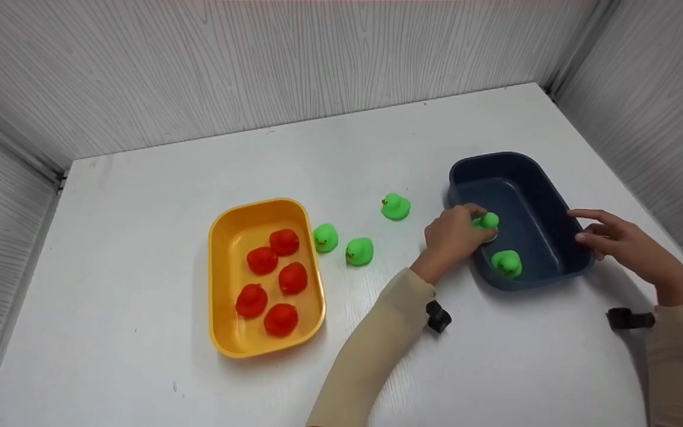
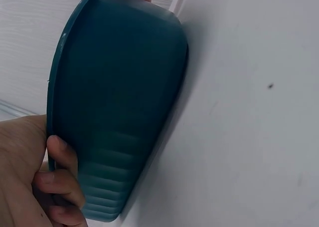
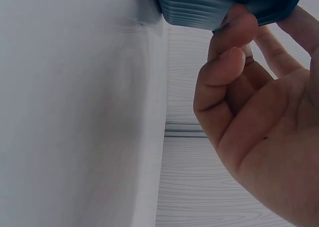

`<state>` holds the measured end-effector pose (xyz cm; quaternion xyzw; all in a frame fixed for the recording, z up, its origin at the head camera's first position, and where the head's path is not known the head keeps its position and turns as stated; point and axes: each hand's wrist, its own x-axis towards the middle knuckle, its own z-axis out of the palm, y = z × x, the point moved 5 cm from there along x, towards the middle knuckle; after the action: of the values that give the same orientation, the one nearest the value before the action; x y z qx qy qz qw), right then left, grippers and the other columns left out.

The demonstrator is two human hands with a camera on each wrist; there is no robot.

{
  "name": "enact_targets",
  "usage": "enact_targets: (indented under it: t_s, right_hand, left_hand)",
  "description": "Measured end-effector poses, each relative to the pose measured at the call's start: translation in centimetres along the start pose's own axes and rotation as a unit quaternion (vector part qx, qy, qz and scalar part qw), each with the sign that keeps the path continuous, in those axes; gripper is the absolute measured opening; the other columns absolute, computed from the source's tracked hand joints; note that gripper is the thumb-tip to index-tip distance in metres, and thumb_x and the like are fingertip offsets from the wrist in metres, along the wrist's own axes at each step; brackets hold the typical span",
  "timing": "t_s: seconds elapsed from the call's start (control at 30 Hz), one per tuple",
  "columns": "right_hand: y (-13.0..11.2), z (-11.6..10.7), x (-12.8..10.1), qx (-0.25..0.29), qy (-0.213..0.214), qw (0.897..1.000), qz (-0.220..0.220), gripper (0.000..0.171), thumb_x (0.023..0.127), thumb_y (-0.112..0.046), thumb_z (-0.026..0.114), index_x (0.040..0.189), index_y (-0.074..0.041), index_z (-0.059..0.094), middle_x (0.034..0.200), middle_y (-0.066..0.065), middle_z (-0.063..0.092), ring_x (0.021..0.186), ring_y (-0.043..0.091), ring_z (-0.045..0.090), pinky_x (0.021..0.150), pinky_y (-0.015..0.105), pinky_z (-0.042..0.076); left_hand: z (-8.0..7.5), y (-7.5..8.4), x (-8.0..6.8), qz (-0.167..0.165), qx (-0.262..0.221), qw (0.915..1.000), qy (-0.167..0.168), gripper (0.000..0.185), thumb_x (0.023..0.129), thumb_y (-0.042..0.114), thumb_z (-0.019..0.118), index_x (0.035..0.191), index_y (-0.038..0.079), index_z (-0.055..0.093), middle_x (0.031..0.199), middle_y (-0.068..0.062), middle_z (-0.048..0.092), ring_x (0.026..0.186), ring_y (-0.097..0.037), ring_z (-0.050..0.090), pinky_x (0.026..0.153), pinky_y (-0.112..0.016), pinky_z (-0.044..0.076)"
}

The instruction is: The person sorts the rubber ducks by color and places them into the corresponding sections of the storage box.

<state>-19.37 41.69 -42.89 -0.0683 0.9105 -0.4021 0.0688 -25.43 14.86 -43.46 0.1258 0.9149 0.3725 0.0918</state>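
Over the blue bin (image 1: 555, 201), left hand (image 1: 454, 234) pinches green duck (image 1: 487, 220); lower before release. Right hand (image 1: 614, 237), fingers relaxed, steadies the rim.

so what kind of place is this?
Likely a staged tabletop booth, not a home: a bare white table boxed in by grey panel walls, with only toy ducks and two bins, yellow and blue.

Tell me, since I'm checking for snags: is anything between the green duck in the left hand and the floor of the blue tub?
Nothing visible. The left hand holds the green duck just over the blue tub's near-left rim, above bare floor. The other duck in the tub sits nearer the front corner, apart from it.
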Motion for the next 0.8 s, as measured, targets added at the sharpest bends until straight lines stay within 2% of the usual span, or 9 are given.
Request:
enact_targets:
  t_s: [0.3, 0.37, 0.43, 0.57, 0.7, 0.8]
  right_hand:
    - [0.0, -0.1, -0.2, -0.006, 0.008, 1.000, 0.004, 0.044, 0.100, -0.019, 0.053, 0.142, -0.015, 0.045, 0.088, -0.010, 0.058, 0.065, 0.013, 0.051, 0.062, 0.026, 0.043]
    - [-0.1, 0.0, -0.2, -0.004, 0.007, 1.000, 0.003, 0.044, 0.100, -0.019, 0.053, 0.143, -0.015, 0.044, 0.086, -0.009, 0.057, 0.066, 0.013, 0.051, 0.063, 0.026, 0.043]
    - [-0.1, 0.0, -0.2, -0.004, 0.006, 1.000, 0.002, 0.044, 0.100, -0.020, 0.053, 0.143, -0.015, 0.044, 0.087, -0.008, 0.057, 0.067, 0.013, 0.050, 0.063, 0.026, 0.043]
    - [0.1, 0.1, -0.2, -0.004, 0.004, 1.000, 0.001, 0.045, 0.099, -0.020, 0.053, 0.143, -0.016, 0.044, 0.088, -0.008, 0.057, 0.067, 0.012, 0.051, 0.063, 0.025, 0.043]
    - [0.2, 0.1, -0.1, -0.003, 0.002, 1.000, -0.001, 0.045, 0.099, -0.019, 0.053, 0.143, -0.017, 0.043, 0.089, -0.010, 0.057, 0.068, 0.011, 0.051, 0.063, 0.025, 0.043]
    - [0.2, 0.1, -0.1, 0.000, 0.002, 1.000, -0.005, 0.045, 0.099, -0.017, 0.053, 0.143, -0.017, 0.043, 0.088, -0.011, 0.056, 0.068, 0.011, 0.050, 0.063, 0.024, 0.043]
  left_hand:
    - [-0.4, -0.2, -0.7, 0.025, -0.015, 0.9994, 0.018, 0.050, 0.082, 0.060, 0.065, 0.124, 0.033, 0.063, 0.113, 0.009, 0.070, 0.091, -0.006, 0.064, 0.069, -0.022, 0.045]
    - [-0.7, -0.4, -0.9, 0.027, -0.023, 0.9990, 0.028, 0.052, 0.082, 0.061, 0.065, 0.126, 0.033, 0.061, 0.106, 0.006, 0.071, 0.083, -0.007, 0.063, 0.065, -0.022, 0.044]
    - [-1.0, -0.6, -1.1, 0.031, -0.037, 0.9980, 0.042, 0.054, 0.082, 0.060, 0.065, 0.127, 0.032, 0.060, 0.089, 0.006, 0.071, 0.071, -0.007, 0.060, 0.058, -0.021, 0.041]
    - [-2.1, -1.6, -1.3, 0.045, -0.086, 0.9916, 0.085, 0.052, 0.085, 0.053, 0.067, 0.129, 0.026, 0.059, 0.067, 0.007, 0.056, 0.056, -0.004, 0.048, 0.049, -0.020, 0.033]
    - [-3.4, -2.7, -1.2, 0.041, -0.130, 0.9822, 0.130, 0.048, 0.086, 0.045, 0.069, 0.128, 0.022, 0.059, 0.066, 0.010, 0.052, 0.053, -0.002, 0.043, 0.048, -0.019, 0.031]
    - [-4.3, -3.5, -1.0, 0.028, -0.140, 0.9787, 0.147, 0.048, 0.087, 0.042, 0.069, 0.129, 0.022, 0.059, 0.067, 0.010, 0.053, 0.053, -0.002, 0.042, 0.048, -0.019, 0.031]
